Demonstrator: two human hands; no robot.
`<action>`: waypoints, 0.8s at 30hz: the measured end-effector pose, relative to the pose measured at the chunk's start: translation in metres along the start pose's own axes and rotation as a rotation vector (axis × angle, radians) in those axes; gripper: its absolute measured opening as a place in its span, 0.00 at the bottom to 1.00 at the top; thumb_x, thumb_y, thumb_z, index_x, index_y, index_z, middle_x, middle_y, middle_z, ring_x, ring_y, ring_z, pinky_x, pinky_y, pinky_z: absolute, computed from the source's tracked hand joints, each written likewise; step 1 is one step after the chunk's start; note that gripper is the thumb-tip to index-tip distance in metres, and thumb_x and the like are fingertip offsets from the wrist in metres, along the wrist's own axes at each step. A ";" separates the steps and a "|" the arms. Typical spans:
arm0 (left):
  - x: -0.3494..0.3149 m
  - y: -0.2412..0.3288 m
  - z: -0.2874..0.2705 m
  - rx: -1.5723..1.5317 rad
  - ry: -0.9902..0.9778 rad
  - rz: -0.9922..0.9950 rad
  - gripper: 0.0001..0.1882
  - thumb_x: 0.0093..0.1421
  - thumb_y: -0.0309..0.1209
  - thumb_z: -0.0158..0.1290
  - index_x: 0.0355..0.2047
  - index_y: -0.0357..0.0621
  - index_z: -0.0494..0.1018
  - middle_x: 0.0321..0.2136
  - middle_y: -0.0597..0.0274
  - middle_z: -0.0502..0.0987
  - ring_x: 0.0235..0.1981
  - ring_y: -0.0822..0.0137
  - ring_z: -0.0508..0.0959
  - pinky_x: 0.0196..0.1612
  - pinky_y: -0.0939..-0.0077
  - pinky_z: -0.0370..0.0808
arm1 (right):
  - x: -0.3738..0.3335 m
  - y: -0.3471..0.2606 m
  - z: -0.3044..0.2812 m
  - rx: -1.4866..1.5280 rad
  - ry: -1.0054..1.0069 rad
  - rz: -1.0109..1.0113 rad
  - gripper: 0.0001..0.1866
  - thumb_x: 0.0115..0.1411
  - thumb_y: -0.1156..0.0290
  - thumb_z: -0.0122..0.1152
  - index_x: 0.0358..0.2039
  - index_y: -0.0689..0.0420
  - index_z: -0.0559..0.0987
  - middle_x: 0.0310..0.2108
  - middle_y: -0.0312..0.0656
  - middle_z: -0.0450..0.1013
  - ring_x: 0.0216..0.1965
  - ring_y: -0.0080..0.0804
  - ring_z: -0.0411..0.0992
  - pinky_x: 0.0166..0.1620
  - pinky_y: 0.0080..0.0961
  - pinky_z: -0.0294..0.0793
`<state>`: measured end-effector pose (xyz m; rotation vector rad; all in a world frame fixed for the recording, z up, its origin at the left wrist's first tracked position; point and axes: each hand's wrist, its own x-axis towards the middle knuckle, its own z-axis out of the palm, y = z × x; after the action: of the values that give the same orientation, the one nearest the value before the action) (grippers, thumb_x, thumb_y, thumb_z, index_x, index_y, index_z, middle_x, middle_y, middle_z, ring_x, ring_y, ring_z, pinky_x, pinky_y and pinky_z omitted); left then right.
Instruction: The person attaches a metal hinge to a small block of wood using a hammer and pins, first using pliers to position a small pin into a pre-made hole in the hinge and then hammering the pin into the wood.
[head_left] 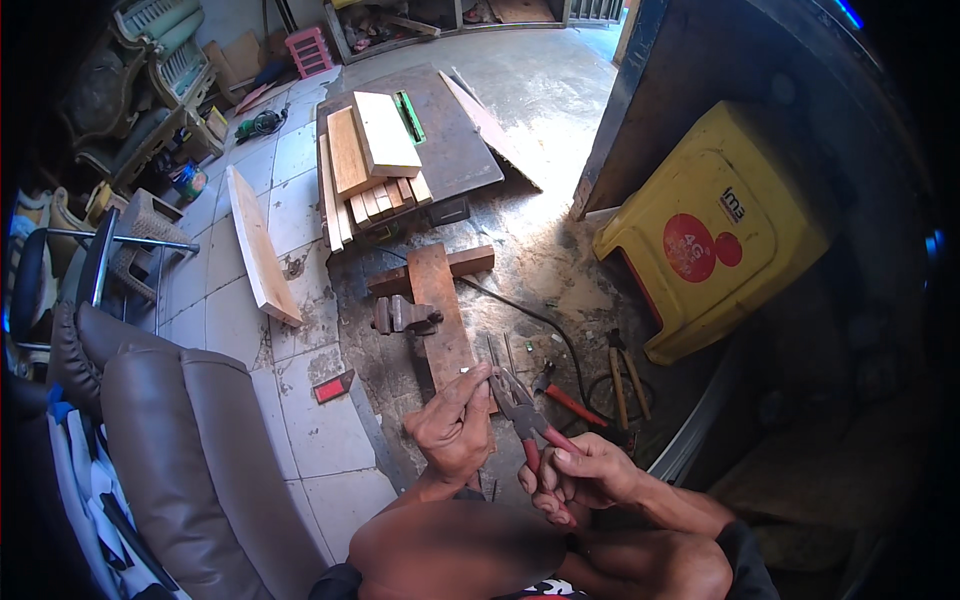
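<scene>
My right hand (590, 473) is wrapped round the red handles of a pair of pliers (522, 412). The pliers point up and to the left, their jaws beside my left fingertips. My left hand (452, 425) is closed in a pinch at the jaws. A small pale bit shows at its fingertips, too small to name. Thin rods rise behind the jaws; whether either is held, I cannot tell. Below the hands is a wooden board (440, 310) with a metal vise (405, 315) on it.
A red-handled tool (575, 404) and wooden-handled pincers (629, 380) lie on the floor to the right, by a black cable (540, 318). Wood blocks (385, 140) are stacked on a dark low table (450, 130). A yellow plastic stool (720, 230) lies tipped at right, a brown cushion (170, 430) at left.
</scene>
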<state>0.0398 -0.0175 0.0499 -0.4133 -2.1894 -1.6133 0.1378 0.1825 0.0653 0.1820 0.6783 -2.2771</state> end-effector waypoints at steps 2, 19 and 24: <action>-0.001 -0.001 0.001 0.000 0.005 0.017 0.10 0.62 0.18 0.61 0.44 0.34 0.85 0.36 0.49 0.87 0.38 0.60 0.89 0.40 0.74 0.82 | 0.000 0.001 0.000 -0.008 0.008 0.000 0.22 0.75 0.56 0.54 0.38 0.67 0.76 0.39 0.53 0.73 0.32 0.38 0.75 0.29 0.31 0.78; -0.007 -0.012 0.002 -0.163 -0.001 -0.145 0.10 0.69 0.20 0.56 0.47 0.29 0.82 0.40 0.53 0.85 0.39 0.68 0.85 0.45 0.77 0.80 | 0.000 -0.006 -0.012 -0.209 -0.051 0.030 0.23 0.76 0.57 0.53 0.51 0.69 0.78 0.62 0.61 0.68 0.51 0.44 0.80 0.54 0.41 0.84; -0.008 -0.016 0.009 -0.234 0.045 -0.221 0.08 0.65 0.20 0.58 0.44 0.33 0.83 0.35 0.51 0.87 0.38 0.64 0.87 0.43 0.74 0.81 | -0.004 -0.007 -0.015 -0.255 0.019 -0.014 0.23 0.75 0.58 0.54 0.53 0.69 0.78 0.61 0.57 0.71 0.52 0.41 0.79 0.53 0.38 0.84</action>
<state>0.0390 -0.0132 0.0304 -0.2010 -2.0796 -1.9874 0.1343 0.1969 0.0570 0.0763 0.9740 -2.1795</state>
